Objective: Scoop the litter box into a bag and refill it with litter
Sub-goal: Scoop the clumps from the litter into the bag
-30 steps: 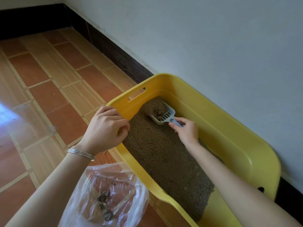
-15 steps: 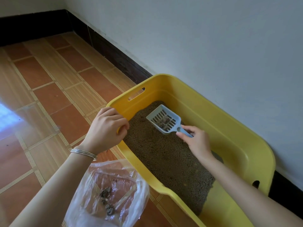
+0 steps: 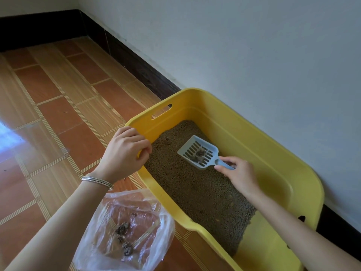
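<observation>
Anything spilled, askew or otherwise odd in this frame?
One thing stands out: the litter is spread unevenly, leaving bare yellow floor at the near end of the litter box. A few dark specks lie on the floor tiles beside the box, possibly stray litter. The scoop and bag look normal.

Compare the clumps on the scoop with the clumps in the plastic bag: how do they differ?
The clumps on the scoop lie on the slotted blue scoop, which the right hand holds over the litter; the clumps in the bag lie inside the clear plastic bag on the floor. The scoop's pile looks smaller; the bag's clumps spread wider. Both are dark and lumpy.
</observation>
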A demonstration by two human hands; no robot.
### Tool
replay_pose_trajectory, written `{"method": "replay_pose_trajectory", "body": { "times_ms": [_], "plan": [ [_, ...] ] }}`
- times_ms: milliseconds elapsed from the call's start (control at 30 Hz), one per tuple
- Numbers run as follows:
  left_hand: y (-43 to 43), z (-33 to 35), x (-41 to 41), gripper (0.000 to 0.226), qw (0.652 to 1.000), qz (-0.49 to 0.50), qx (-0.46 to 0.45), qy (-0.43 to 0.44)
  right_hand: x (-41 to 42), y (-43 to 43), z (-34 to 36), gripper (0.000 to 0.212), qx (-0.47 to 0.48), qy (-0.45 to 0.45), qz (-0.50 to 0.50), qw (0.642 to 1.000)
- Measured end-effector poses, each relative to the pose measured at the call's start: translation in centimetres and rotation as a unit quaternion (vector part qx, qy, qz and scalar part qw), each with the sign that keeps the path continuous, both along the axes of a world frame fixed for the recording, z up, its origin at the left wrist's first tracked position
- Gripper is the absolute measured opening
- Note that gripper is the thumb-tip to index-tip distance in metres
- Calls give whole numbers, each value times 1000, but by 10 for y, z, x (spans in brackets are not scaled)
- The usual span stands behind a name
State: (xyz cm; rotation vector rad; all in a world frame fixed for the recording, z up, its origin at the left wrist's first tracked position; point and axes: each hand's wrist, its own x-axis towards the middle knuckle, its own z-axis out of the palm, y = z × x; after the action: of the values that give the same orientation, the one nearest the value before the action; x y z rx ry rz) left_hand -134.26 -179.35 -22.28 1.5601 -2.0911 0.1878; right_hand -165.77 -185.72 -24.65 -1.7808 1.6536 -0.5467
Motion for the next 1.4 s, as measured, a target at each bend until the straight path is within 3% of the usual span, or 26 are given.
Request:
{"method": "replay_pose_trajectory", "body": {
  "times_ms": [1200, 1400],
  "plan": [
    [22, -2, 3, 24, 998, -45, 26, -30, -6, 38, 25, 34, -2, -29, 32, 999],
    [55, 4, 7, 26, 996, -82, 36, -8, -5, 50, 37, 33, -10, -29, 97, 995]
  ]
}}
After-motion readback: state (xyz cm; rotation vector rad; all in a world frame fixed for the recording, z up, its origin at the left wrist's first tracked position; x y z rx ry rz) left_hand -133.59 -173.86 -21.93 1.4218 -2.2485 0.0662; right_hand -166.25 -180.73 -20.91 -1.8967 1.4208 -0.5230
